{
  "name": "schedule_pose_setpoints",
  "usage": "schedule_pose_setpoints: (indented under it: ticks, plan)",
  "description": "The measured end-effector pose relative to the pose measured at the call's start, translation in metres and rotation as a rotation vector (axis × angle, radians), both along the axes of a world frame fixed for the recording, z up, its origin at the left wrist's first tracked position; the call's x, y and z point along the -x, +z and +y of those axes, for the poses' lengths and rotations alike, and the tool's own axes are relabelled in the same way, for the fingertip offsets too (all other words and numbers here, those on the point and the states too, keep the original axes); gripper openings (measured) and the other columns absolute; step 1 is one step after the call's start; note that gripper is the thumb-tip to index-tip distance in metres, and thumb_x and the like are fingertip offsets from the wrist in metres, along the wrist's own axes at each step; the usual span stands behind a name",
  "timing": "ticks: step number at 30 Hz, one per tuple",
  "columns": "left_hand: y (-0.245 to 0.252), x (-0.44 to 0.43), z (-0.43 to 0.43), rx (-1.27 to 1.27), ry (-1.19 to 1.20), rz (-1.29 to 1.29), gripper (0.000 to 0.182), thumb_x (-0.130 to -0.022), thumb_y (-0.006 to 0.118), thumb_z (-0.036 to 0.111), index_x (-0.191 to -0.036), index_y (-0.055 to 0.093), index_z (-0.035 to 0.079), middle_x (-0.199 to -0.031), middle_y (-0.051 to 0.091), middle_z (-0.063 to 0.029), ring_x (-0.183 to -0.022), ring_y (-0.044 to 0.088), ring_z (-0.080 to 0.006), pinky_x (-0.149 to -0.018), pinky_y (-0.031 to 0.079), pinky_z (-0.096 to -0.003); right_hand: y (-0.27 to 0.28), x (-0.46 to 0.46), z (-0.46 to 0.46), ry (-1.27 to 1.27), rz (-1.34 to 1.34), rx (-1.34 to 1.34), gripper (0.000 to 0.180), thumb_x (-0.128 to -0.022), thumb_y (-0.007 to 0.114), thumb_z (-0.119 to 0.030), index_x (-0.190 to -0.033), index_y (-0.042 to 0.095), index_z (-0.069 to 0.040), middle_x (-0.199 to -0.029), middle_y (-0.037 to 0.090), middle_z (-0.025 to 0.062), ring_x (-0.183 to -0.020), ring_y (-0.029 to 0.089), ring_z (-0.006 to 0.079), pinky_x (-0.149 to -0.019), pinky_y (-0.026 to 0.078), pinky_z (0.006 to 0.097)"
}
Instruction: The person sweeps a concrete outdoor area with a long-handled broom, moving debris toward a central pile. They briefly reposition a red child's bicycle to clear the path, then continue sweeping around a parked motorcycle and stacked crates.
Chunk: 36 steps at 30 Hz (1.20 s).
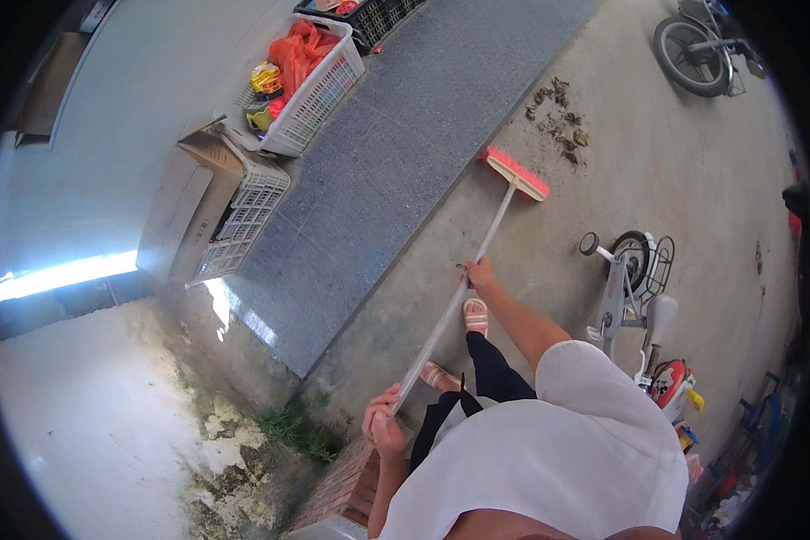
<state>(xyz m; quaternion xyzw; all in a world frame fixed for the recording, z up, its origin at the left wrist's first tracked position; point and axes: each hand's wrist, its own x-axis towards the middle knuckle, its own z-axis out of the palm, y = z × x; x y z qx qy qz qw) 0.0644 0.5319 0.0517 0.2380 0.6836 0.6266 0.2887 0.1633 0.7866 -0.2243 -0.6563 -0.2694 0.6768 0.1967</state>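
Note:
A push broom with a pale head and red bristles [517, 173] rests on the concrete floor beside the raised step. Its long pale handle [439, 329] slants back towards my body. My left hand [385, 420] is wrapped around the upper end of that handle. Farther down the handle, my right hand [479, 275] grips it, thumb side towards the broom head. Just beyond the bristles lies a scattered patch of dark brown debris [561, 125], in clumps and crumbs.
A grey speckled step [378, 155] runs along the left, bearing a white plastic basket [314, 101] of toys and a cardboard box [192, 196]. To the right stand a child's bicycle [617, 290] and a motorbike's wheel [692, 57]. Green weeds [300, 428] grow near the mouldy wall [223, 432].

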Motion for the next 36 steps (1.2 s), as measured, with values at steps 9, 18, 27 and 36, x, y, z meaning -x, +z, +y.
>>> schedule_pose_setpoints:
  ticks: [9, 18, 27, 36]
  plan:
    - [0.051, 0.033, 0.007, -0.07, 0.008, -0.007, 0.021, -0.081, 0.046, 0.013, -0.069, 0.053, -0.003, -0.082, 0.063, -0.018, -0.093, 0.059, -0.0323, -0.09, 0.039, -0.0467, 0.075, 0.017, -0.031, 0.082, -0.118, -0.075, 0.029, -0.08, 0.045, -0.014, -0.055, 0.05, -0.001, -0.047, 0.047, 0.0099, -0.035, 0.044, 0.02, -0.032, 0.034, 0.0334]
    - [0.117, 0.101, -0.012, -0.22, -0.066, 0.197, 0.03, -0.077, 0.049, 0.019, -0.053, 0.052, 0.001, -0.059, 0.059, -0.0118, -0.069, 0.063, -0.0288, -0.079, 0.045, -0.0456, 0.101, 0.071, -0.122, -0.078, 0.258, 0.354, 0.016, -0.084, 0.045, -0.012, -0.074, 0.05, -0.001, -0.063, 0.05, 0.0104, -0.053, 0.051, 0.0229, -0.045, 0.044, 0.0399]
    - [0.072, 0.141, 0.083, -0.335, -0.554, -0.031, 0.017, -0.079, 0.051, 0.008, -0.068, 0.058, -0.002, -0.07, 0.062, -0.0112, -0.073, 0.062, -0.024, -0.073, 0.046, -0.039, 0.087, 0.039, -0.006, -0.308, 0.184, 0.087, 0.009, -0.081, 0.044, -0.007, -0.074, 0.045, -0.001, -0.064, 0.047, 0.0101, -0.055, 0.049, 0.0211, -0.046, 0.044, 0.0371]
    - [0.111, 0.159, 0.195, -0.49, -0.759, -0.347, 0.031, -0.086, 0.052, 0.016, -0.058, 0.046, 0.004, -0.058, 0.054, -0.0077, -0.056, 0.055, -0.0191, -0.065, 0.047, -0.0356, 0.116, 0.023, -0.054, -0.991, 0.453, 0.183, 0.005, -0.082, 0.037, -0.006, -0.085, 0.041, -0.004, -0.069, 0.047, 0.0082, -0.057, 0.049, 0.0192, -0.049, 0.046, 0.0358]
